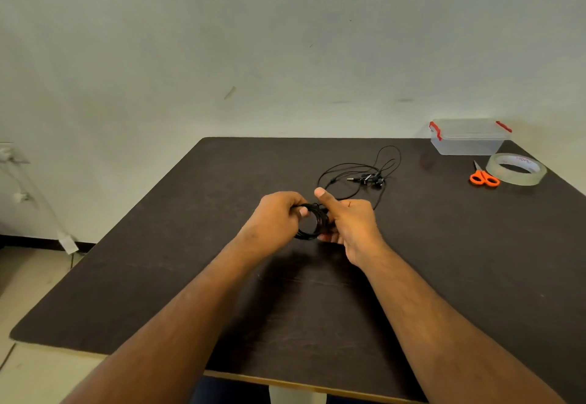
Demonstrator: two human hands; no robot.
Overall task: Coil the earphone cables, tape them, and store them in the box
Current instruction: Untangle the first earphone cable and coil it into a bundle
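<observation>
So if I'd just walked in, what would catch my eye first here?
Probably the two bare hands at the middle of the dark brown table: the left hand and right hand together hold a coiled black earphone cable. Behind them lies a loose tangle of black earphones. At the far right sit bright orange-handled scissors, a clear tape roll and a clear plastic box with red clips.

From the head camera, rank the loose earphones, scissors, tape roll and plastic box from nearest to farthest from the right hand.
From the right hand:
1. Loose earphones, just beyond it, mid-table.
2. Scissors, to the right.
3. Tape roll, right of the scissors, and the plastic box, in the far right corner: too close to call.
</observation>
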